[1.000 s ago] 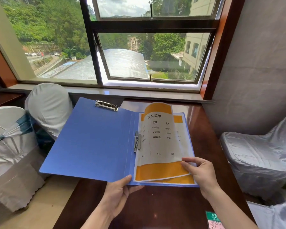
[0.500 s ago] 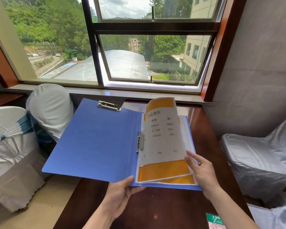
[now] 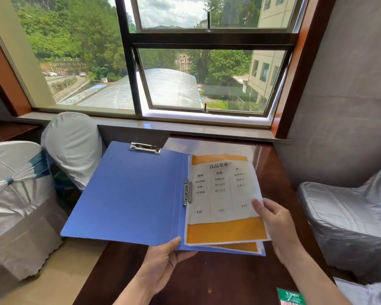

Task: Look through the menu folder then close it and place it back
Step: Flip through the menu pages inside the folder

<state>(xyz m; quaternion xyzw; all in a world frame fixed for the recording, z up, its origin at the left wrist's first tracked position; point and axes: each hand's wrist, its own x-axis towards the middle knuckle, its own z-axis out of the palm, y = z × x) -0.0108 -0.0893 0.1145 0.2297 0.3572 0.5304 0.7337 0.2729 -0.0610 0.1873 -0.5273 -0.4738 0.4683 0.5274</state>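
Observation:
The blue menu folder [image 3: 130, 194] lies wide open above the dark wooden table [image 3: 207, 280], its left cover hanging out past the table's left edge. My left hand [image 3: 165, 260] grips the folder's near edge by the spine, thumb on top. A white and orange menu page [image 3: 222, 201] lies almost flat on the right half, clamped by a metal clip [image 3: 187, 192]. My right hand [image 3: 275, 223] holds that page's right edge, thumb on top. Another orange-edged sheet [image 3: 240, 247] shows beneath it.
Two white-covered chairs [image 3: 73, 146] stand left of the table and a silver-covered one [image 3: 348, 219] on the right. A window sill [image 3: 185, 126] runs behind the table. A green card [image 3: 290, 297] lies at the table's near right corner.
The top menu page, arched up and curled earlier, has come down nearly flat on the right half. My right hand slid from the page's lower corner up its right edge.

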